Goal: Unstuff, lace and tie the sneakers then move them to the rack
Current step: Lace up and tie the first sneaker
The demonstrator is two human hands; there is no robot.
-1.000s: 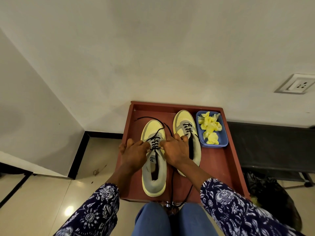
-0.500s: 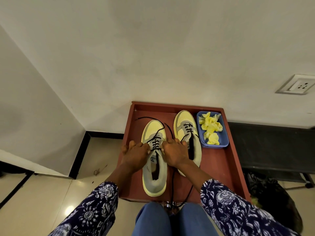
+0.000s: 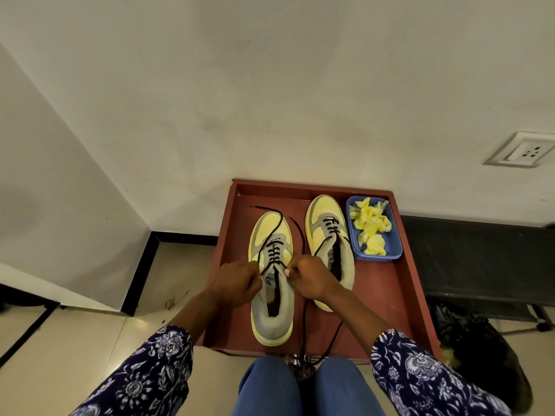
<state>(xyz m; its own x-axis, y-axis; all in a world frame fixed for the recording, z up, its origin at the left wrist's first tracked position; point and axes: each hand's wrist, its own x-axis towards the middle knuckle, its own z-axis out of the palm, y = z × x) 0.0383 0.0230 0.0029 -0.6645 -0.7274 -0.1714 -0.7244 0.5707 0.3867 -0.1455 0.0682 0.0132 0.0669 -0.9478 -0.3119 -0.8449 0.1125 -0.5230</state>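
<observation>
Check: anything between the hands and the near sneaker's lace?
Nothing visible. Both the left hand and right hand are already at the lace of the near sneaker, fingers curled at its upper eyelets. The blue tub sits clear, off to the right.

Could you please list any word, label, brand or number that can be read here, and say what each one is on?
Tongue label of the left sneaker: a dark logo mark with letters that look like "ela", partly hidden by the lace, too small to be sure.
Tongue label of the right sneaker: a printed mark, too blurred to read.
Wall socket: no lettering visible.
Nothing else carries readable text.
</observation>
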